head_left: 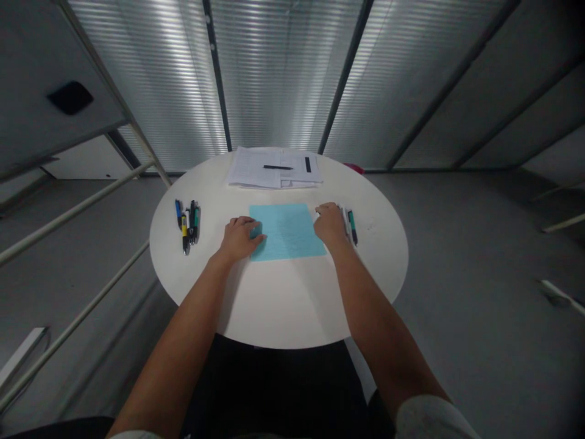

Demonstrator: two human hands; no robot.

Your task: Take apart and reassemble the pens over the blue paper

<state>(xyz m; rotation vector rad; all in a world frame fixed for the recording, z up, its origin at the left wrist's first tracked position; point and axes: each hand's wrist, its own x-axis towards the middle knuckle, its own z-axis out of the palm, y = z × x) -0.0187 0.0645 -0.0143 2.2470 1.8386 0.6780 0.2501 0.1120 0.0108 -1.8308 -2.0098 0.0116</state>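
Observation:
A light blue sheet of paper (287, 233) lies flat on the round white table (283, 299). My left hand (240, 238) rests on its left edge, thumb and fingers apart. At the sheet's right edge, my right hand (331, 224) is closed with its fingers curled. Something small with a dark tip shows by those fingertips, too little of it to name. Just right of that hand lie a green and black pen (352, 228) and some pale pens (345, 221), partly hidden by the hand.
Several pens (184, 230) lie in a group at the table's left. A stack of printed papers (254, 168) with a black pen (278, 167) on top sits at the far edge. Pale metal rails (75, 196) stand left of the table, and a ribbed translucent wall (278, 79) rises behind.

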